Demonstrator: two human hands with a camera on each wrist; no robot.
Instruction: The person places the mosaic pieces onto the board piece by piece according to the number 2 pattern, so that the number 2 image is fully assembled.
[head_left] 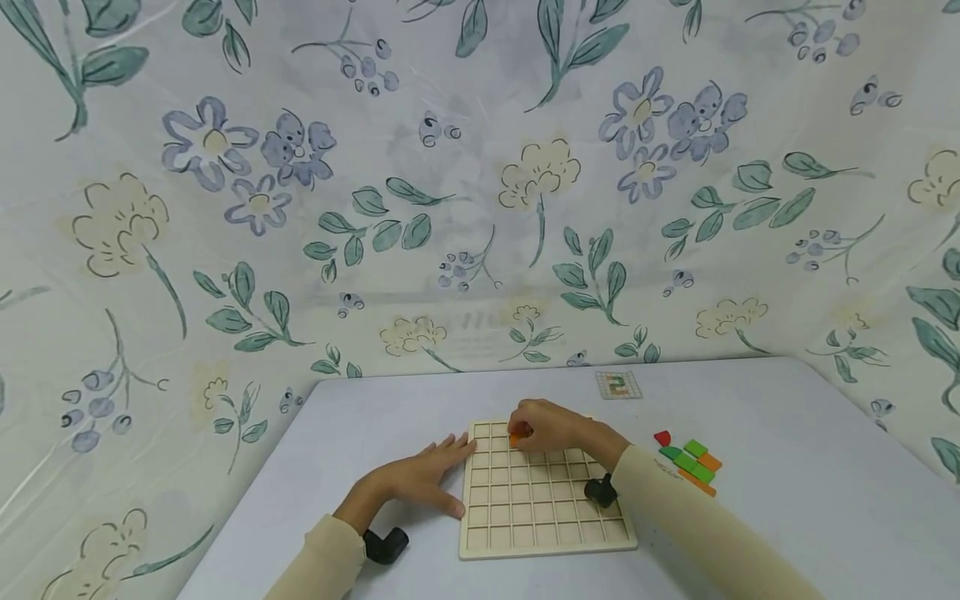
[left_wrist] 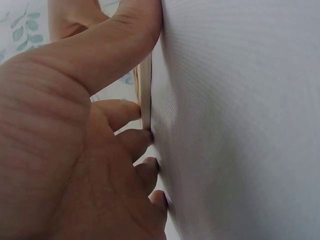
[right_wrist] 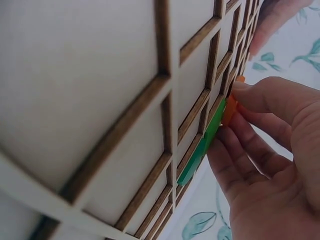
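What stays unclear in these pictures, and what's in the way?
Orange piece: full outline, head and right wrist views; the right hand covers part.
Green pieces on the grid board: head view; right hand hides them.
Patterned card: exact pattern, head view; too small.
Board's cells: left wrist view; board edge-on, partly behind the left hand.

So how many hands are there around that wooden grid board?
2. The left hand rests against the left edge of the wooden board; the right hand pinches an orange piece at its far part. Neither is hidden.
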